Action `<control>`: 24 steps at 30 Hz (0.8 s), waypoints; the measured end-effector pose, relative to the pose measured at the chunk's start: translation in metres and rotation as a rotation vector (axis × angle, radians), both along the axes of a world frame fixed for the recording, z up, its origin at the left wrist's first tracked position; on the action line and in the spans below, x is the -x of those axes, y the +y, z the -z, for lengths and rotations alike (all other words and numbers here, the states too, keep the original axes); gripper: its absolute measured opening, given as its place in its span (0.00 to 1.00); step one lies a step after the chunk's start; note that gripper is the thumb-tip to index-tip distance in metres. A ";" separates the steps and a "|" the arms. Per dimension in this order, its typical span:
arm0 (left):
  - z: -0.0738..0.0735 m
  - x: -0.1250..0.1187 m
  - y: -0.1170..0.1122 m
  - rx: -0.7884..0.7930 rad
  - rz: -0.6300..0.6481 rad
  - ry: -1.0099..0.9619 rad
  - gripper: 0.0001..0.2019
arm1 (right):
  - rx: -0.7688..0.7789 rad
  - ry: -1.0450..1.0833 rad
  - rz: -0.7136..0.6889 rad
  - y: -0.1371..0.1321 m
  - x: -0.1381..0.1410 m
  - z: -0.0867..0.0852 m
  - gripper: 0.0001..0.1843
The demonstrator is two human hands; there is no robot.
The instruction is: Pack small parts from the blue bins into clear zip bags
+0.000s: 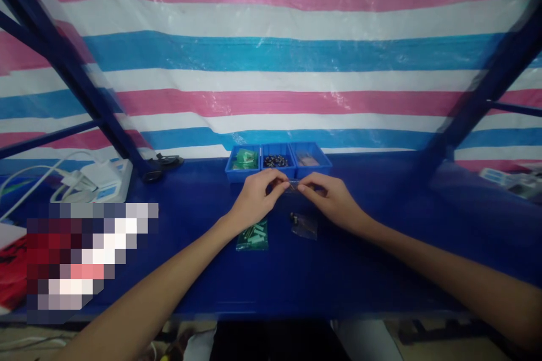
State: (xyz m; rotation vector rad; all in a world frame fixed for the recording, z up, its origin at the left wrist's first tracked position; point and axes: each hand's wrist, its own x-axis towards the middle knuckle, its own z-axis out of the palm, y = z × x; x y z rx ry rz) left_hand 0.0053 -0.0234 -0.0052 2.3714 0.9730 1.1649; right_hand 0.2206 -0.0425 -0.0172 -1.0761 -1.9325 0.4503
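Observation:
My left hand and my right hand meet in front of the blue bins, thumbs and fingers pinched. Between them stretches a small clear plastic bag, one side in each hand; what is inside is too small to make out. Partly under my left wrist lies a green bag of pale small pieces. Below my right hand, another clear bag rests on the table, with a small dark part at its upper left corner.
Three joined blue bins stand at the back, holding green bags, small dark-and-light parts and clear bags. A white power strip with cables sits left, near dark cables. Red material lies front left beside a pixelated patch. Blue posts flank the table.

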 end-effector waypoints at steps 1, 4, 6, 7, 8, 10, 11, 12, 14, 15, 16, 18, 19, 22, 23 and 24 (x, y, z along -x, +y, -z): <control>0.000 0.000 0.000 -0.005 0.006 0.003 0.08 | -0.016 -0.012 0.002 0.000 0.000 0.000 0.11; -0.001 0.000 -0.001 -0.017 0.022 0.007 0.06 | -0.065 -0.033 0.000 0.000 -0.001 0.000 0.10; -0.001 -0.001 -0.001 -0.017 0.027 0.005 0.05 | -0.095 -0.048 -0.008 -0.001 0.000 -0.001 0.09; 0.000 -0.001 -0.001 -0.014 0.029 0.008 0.05 | -0.105 -0.057 -0.014 -0.002 0.000 -0.002 0.09; 0.000 -0.001 -0.002 -0.012 0.031 0.012 0.05 | -0.111 -0.064 -0.020 -0.002 0.001 -0.002 0.09; 0.000 -0.001 -0.002 -0.007 0.036 0.023 0.06 | -0.106 -0.074 -0.031 -0.003 0.001 -0.002 0.08; 0.000 -0.001 -0.002 -0.006 0.038 0.028 0.06 | -0.097 -0.075 -0.033 -0.003 0.002 -0.002 0.08; 0.001 -0.001 -0.002 -0.004 0.041 0.032 0.06 | -0.083 -0.072 -0.031 -0.003 0.002 -0.002 0.08; 0.000 -0.001 -0.003 0.002 0.049 0.036 0.07 | -0.051 -0.054 -0.023 -0.002 0.001 -0.001 0.08; 0.000 -0.001 -0.003 0.008 0.056 0.037 0.07 | -0.035 -0.041 -0.017 -0.002 0.001 -0.001 0.08; 0.001 -0.001 -0.003 0.014 0.062 0.035 0.06 | -0.021 -0.026 -0.010 -0.001 0.001 0.000 0.08; 0.001 -0.001 -0.002 0.028 0.072 0.030 0.05 | 0.006 -0.002 0.003 0.000 0.002 0.000 0.09; 0.001 -0.001 -0.002 0.035 0.074 0.029 0.05 | 0.021 0.010 0.004 0.000 0.002 0.000 0.09; 0.003 -0.001 0.000 0.059 0.071 0.025 0.05 | 0.095 0.054 -0.025 0.000 0.002 0.001 0.11; 0.003 -0.001 0.000 0.069 0.067 0.021 0.05 | 0.125 0.069 -0.041 0.000 0.002 0.001 0.11; 0.003 -0.001 0.001 0.078 0.059 0.014 0.06 | 0.152 0.081 -0.055 0.000 0.002 0.001 0.12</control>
